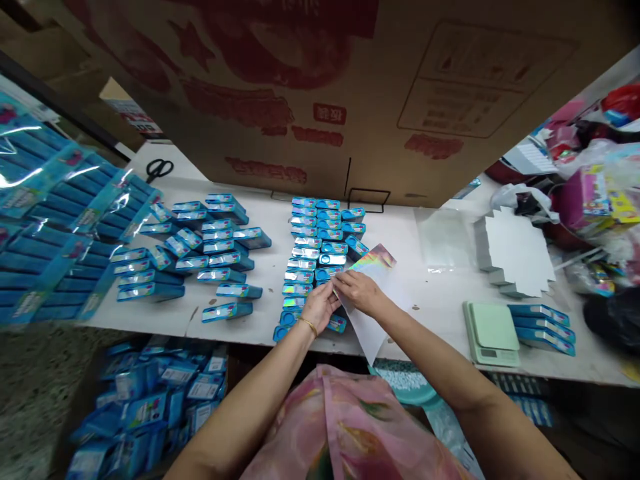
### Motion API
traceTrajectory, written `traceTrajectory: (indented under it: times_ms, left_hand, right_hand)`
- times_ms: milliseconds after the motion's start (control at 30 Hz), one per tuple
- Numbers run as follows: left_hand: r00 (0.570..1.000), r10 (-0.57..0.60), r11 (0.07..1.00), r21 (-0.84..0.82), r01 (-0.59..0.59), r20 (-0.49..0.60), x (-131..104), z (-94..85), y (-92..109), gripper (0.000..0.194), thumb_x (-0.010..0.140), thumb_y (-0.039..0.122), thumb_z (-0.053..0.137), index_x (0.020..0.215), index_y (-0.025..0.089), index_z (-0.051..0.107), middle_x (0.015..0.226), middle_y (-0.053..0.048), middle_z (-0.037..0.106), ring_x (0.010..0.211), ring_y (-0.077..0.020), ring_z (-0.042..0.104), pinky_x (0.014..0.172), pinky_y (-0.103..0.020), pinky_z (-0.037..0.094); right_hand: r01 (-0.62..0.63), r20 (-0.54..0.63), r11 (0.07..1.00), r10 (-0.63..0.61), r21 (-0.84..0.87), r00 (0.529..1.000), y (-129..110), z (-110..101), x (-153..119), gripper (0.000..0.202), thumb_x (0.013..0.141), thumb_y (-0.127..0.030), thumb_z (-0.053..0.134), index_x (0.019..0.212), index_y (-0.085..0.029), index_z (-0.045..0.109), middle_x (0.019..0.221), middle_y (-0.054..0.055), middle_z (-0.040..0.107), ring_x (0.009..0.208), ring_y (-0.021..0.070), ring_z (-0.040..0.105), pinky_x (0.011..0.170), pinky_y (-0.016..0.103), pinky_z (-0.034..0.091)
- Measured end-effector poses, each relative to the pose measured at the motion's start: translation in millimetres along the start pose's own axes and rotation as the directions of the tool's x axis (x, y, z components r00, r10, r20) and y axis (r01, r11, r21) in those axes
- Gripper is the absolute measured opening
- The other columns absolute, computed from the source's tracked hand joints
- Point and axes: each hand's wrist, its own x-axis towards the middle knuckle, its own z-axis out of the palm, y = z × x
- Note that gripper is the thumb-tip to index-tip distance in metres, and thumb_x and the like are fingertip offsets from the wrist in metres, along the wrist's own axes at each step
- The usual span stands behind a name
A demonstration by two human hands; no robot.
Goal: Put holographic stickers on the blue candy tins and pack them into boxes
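Note:
Held over the table is a white sheet (367,330) with a shiny rainbow-coloured upper end, likely a sticker sheet. My right hand (357,291) is closed on its left edge, thumb and fingers pinching. Close against it, my left hand (320,308) has its fingertips bent together at the same edge; whatever they pinch is hidden. Under and beyond both hands stand rows of small blue boxes (306,253), packed side by side with narrow ends up. Some boxes nearest me are partly covered by my hands.
More blue boxes (220,260) stand loosely to the left, beside clear-wrapped packs (45,213). A large carton (320,107) rises behind. Black scissors (159,169) lie back left. Rightward are a green scale (493,333) and stacked white card pieces (520,250). Below left, a bin holds boxes (145,410).

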Motion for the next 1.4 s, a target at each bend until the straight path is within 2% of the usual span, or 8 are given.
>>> traceTrajectory:
  times_ms: [333, 500, 667, 833, 933, 1067, 1233, 1400]
  left_hand:
    - [0.939, 0.333, 0.81, 0.536, -0.237, -0.089, 26, -35.8, 10, 0.026, 0.064, 0.04, 0.061, 0.065, 0.014, 0.059, 0.058, 0.0, 0.055, 0.059, -0.0132, 0.053, 0.058, -0.027, 0.044]
    - [0.841, 0.54, 0.547, 0.764, -0.342, -0.01, 15, -73.1, 35, 0.029, 0.064, 0.036, 0.061, 0.086, 0.017, 0.064, 0.083, -0.005, 0.06, 0.076, -0.0169, 0.055, 0.069, -0.028, 0.043]
    - [0.974, 0.221, 0.856, 0.469, -0.216, 0.045, -45, -112.0, 46, 0.045, 0.072, 0.049, 0.05, 0.1, 0.014, 0.059, 0.094, -0.01, 0.06, 0.087, -0.0183, 0.056, 0.072, -0.029, 0.045]
    - [0.994, 0.105, 0.933, 0.342, -0.109, 0.03, -84, -139.0, 45, 0.043, 0.06, 0.033, 0.068, 0.098, 0.014, 0.058, 0.083, -0.004, 0.061, 0.072, -0.011, 0.057, 0.067, -0.024, 0.045]
    - [0.978, 0.187, 0.911, 0.389, -0.136, -0.096, -76, -149.7, 44, 0.043, 0.054, 0.026, 0.072, 0.092, 0.014, 0.059, 0.068, 0.002, 0.057, 0.058, -0.0057, 0.052, 0.058, -0.019, 0.043]
    - [0.945, 0.308, 0.86, 0.458, -0.227, -0.111, -49, -161.5, 40, 0.039, 0.053, 0.026, 0.07, 0.087, 0.012, 0.058, 0.065, 0.002, 0.055, 0.056, -0.0064, 0.051, 0.057, -0.021, 0.043]
    - [0.922, 0.371, 0.825, 0.494, -0.274, -0.108, -25, -171.6, 31, 0.038, 0.051, 0.023, 0.067, 0.086, 0.013, 0.056, 0.065, 0.002, 0.053, 0.057, -0.0081, 0.052, 0.059, -0.024, 0.045]
    - [0.924, 0.374, 0.821, 0.493, -0.289, -0.082, -13, -178.2, 22, 0.041, 0.052, 0.024, 0.066, 0.09, 0.013, 0.055, 0.066, 0.002, 0.052, 0.057, -0.0084, 0.052, 0.061, -0.024, 0.045]
  right_hand:
    - [-0.172, -0.068, 0.915, 0.211, 0.365, 0.975, -32, -36, -15, 0.02, 0.085, -0.019, 0.04, 0.087, -0.016, 0.059, 0.098, 0.01, 0.059, 0.088, 0.017, 0.053, 0.077, 0.031, 0.042]
    - [-0.373, 0.113, 0.453, 0.504, 0.81, 0.856, -80, -59, -21, 0.015, 0.079, -0.024, 0.048, 0.073, -0.018, 0.059, 0.076, 0.002, 0.058, 0.067, 0.0109, 0.053, 0.058, 0.022, 0.043]
    - [-0.453, 0.451, -0.157, 0.591, 0.878, 0.669, -128, -26, -9, 0.02, 0.07, -0.036, 0.057, 0.071, -0.017, 0.059, 0.055, -0.003, 0.053, 0.045, 0.0066, 0.045, 0.043, 0.019, 0.037]
    - [-0.375, 0.585, -0.448, 0.639, 0.811, 0.5, -159, 11, 9, 0.024, 0.061, -0.038, 0.062, 0.065, -0.015, 0.058, 0.049, -0.003, 0.052, 0.041, 0.0065, 0.044, 0.037, 0.017, 0.03]
    - [-0.385, 0.557, -0.414, 0.714, 0.825, 0.425, -166, 32, 19, 0.022, 0.06, -0.037, 0.063, 0.064, -0.015, 0.058, 0.049, -0.003, 0.051, 0.041, 0.0074, 0.044, 0.038, 0.018, 0.029]
    - [-0.507, 0.302, -0.086, 0.882, 0.858, 0.362, -168, 57, 30, 0.015, 0.064, -0.031, 0.06, 0.064, -0.016, 0.061, 0.061, 0.0, 0.057, 0.055, 0.0107, 0.049, 0.055, 0.023, 0.039]
    - [-0.692, 0.019, 0.318, 0.902, 0.648, 0.431, -166, 72, 33, 0.018, 0.075, -0.029, 0.052, 0.067, -0.017, 0.063, 0.069, 0.004, 0.059, 0.066, 0.0151, 0.05, 0.066, 0.028, 0.039]
    - [-0.77, -0.035, 0.454, 0.87, 0.449, 0.493, -166, 78, 32, 0.02, 0.079, -0.027, 0.048, 0.072, -0.017, 0.064, 0.073, 0.006, 0.059, 0.074, 0.0178, 0.049, 0.072, 0.031, 0.035]
